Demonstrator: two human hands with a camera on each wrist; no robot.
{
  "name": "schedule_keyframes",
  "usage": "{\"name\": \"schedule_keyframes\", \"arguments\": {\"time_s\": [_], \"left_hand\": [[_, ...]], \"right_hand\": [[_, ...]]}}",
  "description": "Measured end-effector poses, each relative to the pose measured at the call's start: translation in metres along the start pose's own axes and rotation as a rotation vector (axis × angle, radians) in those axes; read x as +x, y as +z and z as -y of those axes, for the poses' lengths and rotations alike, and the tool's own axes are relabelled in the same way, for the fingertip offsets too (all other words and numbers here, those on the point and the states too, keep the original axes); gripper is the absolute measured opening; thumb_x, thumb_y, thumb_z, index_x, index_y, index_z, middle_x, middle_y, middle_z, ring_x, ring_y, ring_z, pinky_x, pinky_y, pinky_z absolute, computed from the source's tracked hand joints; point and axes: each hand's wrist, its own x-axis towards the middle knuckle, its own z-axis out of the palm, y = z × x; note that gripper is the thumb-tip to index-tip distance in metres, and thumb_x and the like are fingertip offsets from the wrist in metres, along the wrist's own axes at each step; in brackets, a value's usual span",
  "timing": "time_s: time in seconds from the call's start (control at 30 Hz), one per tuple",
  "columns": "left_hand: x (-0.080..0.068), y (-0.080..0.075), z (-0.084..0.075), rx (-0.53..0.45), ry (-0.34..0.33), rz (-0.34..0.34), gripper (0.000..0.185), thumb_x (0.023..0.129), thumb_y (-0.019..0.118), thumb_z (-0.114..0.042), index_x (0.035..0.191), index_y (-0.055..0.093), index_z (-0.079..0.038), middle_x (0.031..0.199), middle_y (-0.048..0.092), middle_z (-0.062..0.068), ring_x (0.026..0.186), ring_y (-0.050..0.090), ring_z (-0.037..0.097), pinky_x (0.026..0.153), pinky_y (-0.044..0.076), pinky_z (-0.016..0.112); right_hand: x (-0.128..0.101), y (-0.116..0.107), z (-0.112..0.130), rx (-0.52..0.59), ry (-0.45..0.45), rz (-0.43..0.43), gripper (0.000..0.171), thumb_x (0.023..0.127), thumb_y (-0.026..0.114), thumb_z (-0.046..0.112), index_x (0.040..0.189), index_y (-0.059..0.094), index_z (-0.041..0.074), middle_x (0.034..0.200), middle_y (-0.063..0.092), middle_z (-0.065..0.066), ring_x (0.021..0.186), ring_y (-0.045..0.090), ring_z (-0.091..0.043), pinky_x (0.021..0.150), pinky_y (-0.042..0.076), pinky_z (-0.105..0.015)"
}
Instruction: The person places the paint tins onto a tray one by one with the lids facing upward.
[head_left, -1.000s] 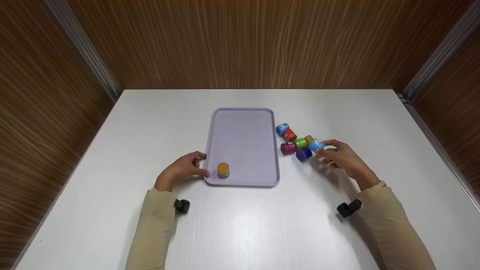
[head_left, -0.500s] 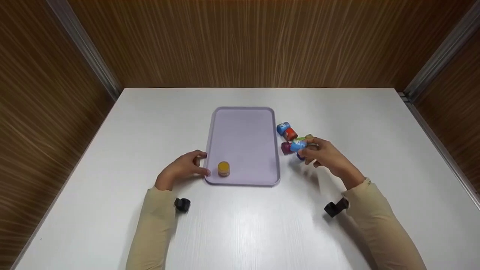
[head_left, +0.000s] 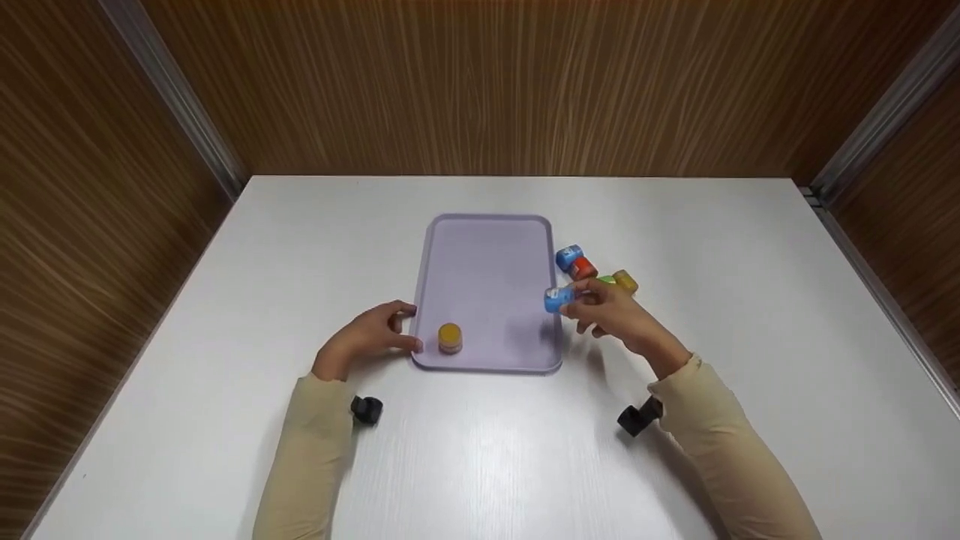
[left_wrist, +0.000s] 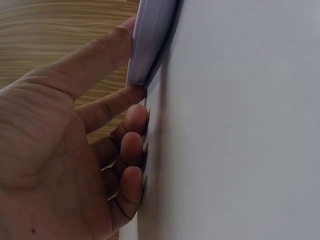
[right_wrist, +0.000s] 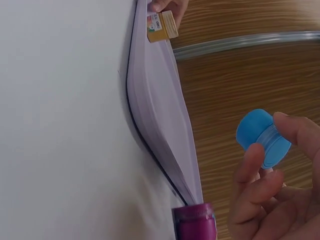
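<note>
Two hands are over the white table (head_left: pixel 225 300), both in beige sleeves, each wrist carrying a small black camera.

Right hand (head_left: pixel 611 315): forearm angled in from the near right, hand raised off the table just at the tray's right rim. Thumb and fingertips (right_wrist: pixel 255 160) pinch a small blue-capped jar (head_left: pixel 558 298). The right wrist view shows the jar (right_wrist: pixel 263 138) tipped on its side in the grip, blue cap pointing away from the palm, fingers curled round its body. The jar hangs over the right edge of the lilac tray (head_left: pixel 487 247), clear of the surface.

Left hand (head_left: pixel 367 339): resting on the table at the tray's near left corner. In the left wrist view the thumb lies on top of the tray rim (left_wrist: pixel 150 45) and the index finger sits under it, so the rim is lightly pinched; the other fingers (left_wrist: pixel 132 150) curl loosely against the table.

On the tray: one yellow-capped jar (head_left: pixel 449 337), upright, near the left corner, just beside the left thumb.

Beside the tray's right edge, behind the right hand, a loose cluster of jars: blue (head_left: pixel 568 255), red (head_left: pixel 583 268), yellow-brown (head_left: pixel 625 281), with a sliver of green partly hidden by the fingers. A magenta jar (right_wrist: pixel 196 220) lies on the table against the tray rim, below the held jar.
</note>
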Motion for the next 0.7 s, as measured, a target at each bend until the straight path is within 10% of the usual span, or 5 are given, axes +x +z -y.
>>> {"name": "schedule_keyframes", "arguments": {"time_s": [0.7], "left_hand": [[-0.001,0.000,0.001,-0.022,-0.012,0.008,0.072,0.080,0.078,-0.030,0.140,0.047,-0.006,0.086,0.046,0.000,0.081,0.042,0.015,0.078,0.035,0.031]], "right_hand": [[0.016,0.044,0.006,-0.038,-0.046,0.069,0.044,0.087,0.067,0.019,0.126,0.052,0.004,0.086,0.057,-0.001,0.072,0.055,-0.016,0.066,0.048,-0.029]]}}
